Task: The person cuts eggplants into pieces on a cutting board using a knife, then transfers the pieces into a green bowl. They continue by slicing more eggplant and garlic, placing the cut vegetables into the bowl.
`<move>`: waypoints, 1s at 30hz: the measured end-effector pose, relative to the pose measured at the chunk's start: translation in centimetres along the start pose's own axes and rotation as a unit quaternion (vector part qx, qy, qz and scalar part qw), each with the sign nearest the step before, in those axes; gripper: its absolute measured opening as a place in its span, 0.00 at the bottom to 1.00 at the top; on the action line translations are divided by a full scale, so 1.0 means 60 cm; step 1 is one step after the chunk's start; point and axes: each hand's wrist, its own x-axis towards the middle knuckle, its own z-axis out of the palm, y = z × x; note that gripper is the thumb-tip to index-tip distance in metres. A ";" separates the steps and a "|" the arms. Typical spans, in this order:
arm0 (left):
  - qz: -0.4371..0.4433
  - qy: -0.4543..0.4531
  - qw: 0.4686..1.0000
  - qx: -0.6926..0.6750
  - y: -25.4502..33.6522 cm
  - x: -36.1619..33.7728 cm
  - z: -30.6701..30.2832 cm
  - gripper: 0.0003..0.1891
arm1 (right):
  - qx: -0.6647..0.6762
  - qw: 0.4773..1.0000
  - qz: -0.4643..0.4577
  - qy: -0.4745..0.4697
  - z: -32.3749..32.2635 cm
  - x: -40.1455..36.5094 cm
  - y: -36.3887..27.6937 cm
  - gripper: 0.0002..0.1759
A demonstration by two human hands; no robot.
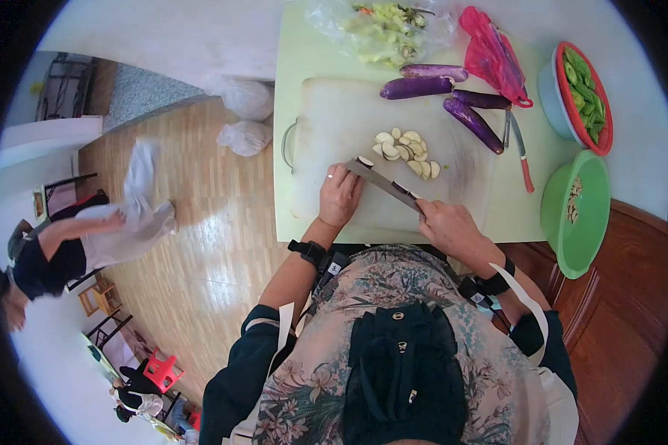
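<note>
My right hand point(453, 228) is wrapped round the handle of a kitchen knife point(382, 182), whose wide blade slants up and left over the white cutting board point(326, 111). Close against the blade's far end is my left hand point(340, 196), its fingers curled together; what they grip is hidden. A pale eggplant slice point(365, 161) with a dark rim shows at the blade by those fingertips. Beyond the knife lies a loose pile of cut eggplant pieces point(408, 152). Several whole purple eggplants point(473, 124) rest along the board's far right side.
A peeler point(507, 130) and a red-handled knife point(523, 159) lie right of the board. Further right are a green basin point(553, 215) with cut pieces and a red basket point(608, 122) of green peppers. Pink point(490, 55) and clear bags point(319, 18) lie behind. A person point(67, 237) stands left.
</note>
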 end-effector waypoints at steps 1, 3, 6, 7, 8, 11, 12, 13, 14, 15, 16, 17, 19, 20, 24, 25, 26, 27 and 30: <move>0.000 0.002 1.000 0.002 0.000 0.001 0.000 0.15 | 0.000 1.000 0.000 0.000 -0.002 0.001 -0.001 0.11; -0.001 0.005 1.000 0.004 0.001 0.001 -0.001 0.15 | -0.005 1.000 0.005 -0.007 -0.006 0.005 -0.006 0.11; -0.010 0.006 1.000 0.000 0.003 0.000 -0.002 0.14 | -0.005 1.000 0.006 -0.008 -0.006 0.007 -0.005 0.10; -0.014 0.003 1.000 0.000 0.003 -0.001 -0.002 0.14 | -0.005 1.000 0.006 -0.009 -0.007 0.009 -0.007 0.10; -0.019 0.001 1.000 0.000 0.003 -0.001 -0.002 0.13 | 0.003 1.000 0.014 -0.023 -0.008 0.014 -0.010 0.10; -0.021 0.001 1.000 0.005 0.000 -0.005 0.000 0.12 | 0.006 0.999 0.022 -0.042 -0.006 0.039 -0.018 0.12; -0.022 0.001 1.000 0.005 0.000 -0.004 0.000 0.12 | 0.000 0.999 0.021 -0.045 -0.003 0.052 -0.021 0.15; -0.022 0.006 1.000 0.000 0.002 -0.003 -0.001 0.12 | 0.000 0.999 0.020 -0.044 0.004 0.066 -0.022 0.15; -0.022 0.012 1.000 -0.005 0.002 -0.002 -0.001 0.12 | -0.015 0.999 -0.002 -0.038 0.016 0.084 -0.022 0.15; -0.021 0.012 1.000 -0.003 0.003 -0.001 -0.001 0.12 | -0.030 0.999 -0.024 -0.030 0.028 0.099 -0.023 0.16; -0.018 0.016 1.000 0.002 0.003 -0.002 -0.001 0.12 | -0.030 0.999 -0.024 -0.029 0.041 0.111 -0.027 0.16; -0.015 0.021 1.000 0.007 0.003 -0.003 0.001 0.12 | -0.035 0.998 -0.050 0.014 0.054 0.122 -0.030 0.12; -0.014 0.021 1.000 0.007 0.000 -0.006 0.003 0.12 | -0.040 0.995 -0.076 0.059 0.059 0.131 -0.031 0.10; -0.014 0.021 1.000 0.008 -0.001 -0.008 0.004 0.13 | -0.019 0.996 -0.055 0.071 0.057 0.133 -0.031 0.10; -0.011 0.048 0.999 -0.014 0.002 0.001 0.006 0.12 | 0.074 0.993 0.018 0.095 0.040 0.123 -0.018 0.10; -0.018 0.050 0.998 -0.016 0.003 0.000 0.005 0.12 | 0.074 0.993 0.017 0.094 0.033 0.116 -0.013 0.10; -0.024 0.052 0.998 -0.019 0.003 -0.001 0.005 0.11 | 0.062 0.996 0.021 0.068 0.025 0.106 -0.006 0.13; -0.024 0.052 0.998 -0.020 0.002 -0.002 0.007 0.11 | 0.051 0.997 0.026 0.043 0.016 0.096 -0.001 0.18; -0.013 0.045 0.999 -0.010 0.000 -0.005 0.007 0.12 | 0.058 0.997 -0.009 0.057 -0.002 0.054 -0.007 0.11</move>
